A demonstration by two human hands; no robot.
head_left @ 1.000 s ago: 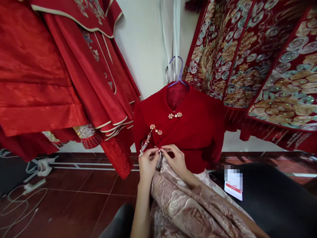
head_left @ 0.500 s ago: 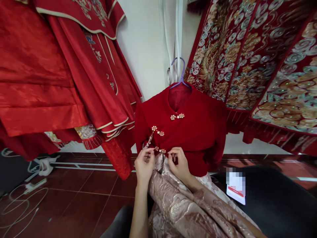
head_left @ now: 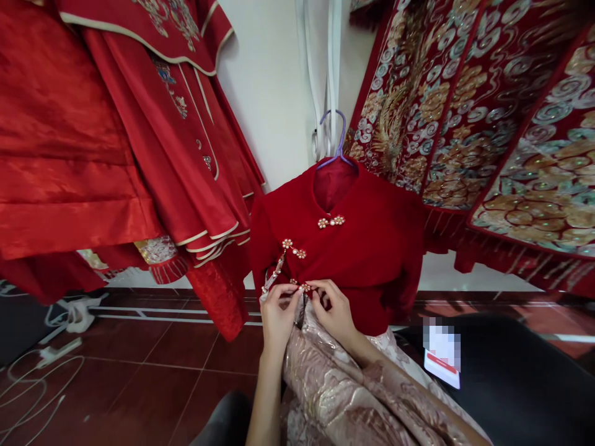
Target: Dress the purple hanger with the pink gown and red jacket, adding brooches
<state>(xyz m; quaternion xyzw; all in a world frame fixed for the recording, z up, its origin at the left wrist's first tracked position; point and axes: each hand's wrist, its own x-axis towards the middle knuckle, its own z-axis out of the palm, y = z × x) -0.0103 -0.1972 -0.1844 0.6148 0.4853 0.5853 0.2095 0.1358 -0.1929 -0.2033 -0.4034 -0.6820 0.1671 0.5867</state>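
Note:
A red velvet jacket (head_left: 367, 248) hangs on a purple hanger (head_left: 335, 139) in front of me, over a pale pink brocade skirt (head_left: 344, 390). Pearl flower clasps fasten its collar (head_left: 330, 221) and chest (head_left: 294, 249). My left hand (head_left: 277, 316) and my right hand (head_left: 331, 310) meet at the lowest pearl clasp (head_left: 300, 285) near the jacket's hem. Both hands pinch the clasp with curled fingers. A beaded tassel (head_left: 274, 275) dangles just above my left hand.
Red satin robes (head_left: 116, 136) hang at the left. Embroidered red panels (head_left: 474, 118) hang at the right. A black seat (head_left: 525, 378) holds a white card (head_left: 441, 356). White cables and a power strip (head_left: 51, 353) lie on the dark red tile floor (head_left: 139, 384).
My hands drew apart below the clasp half a second ago and have now come back together on it. The view shifted slightly.

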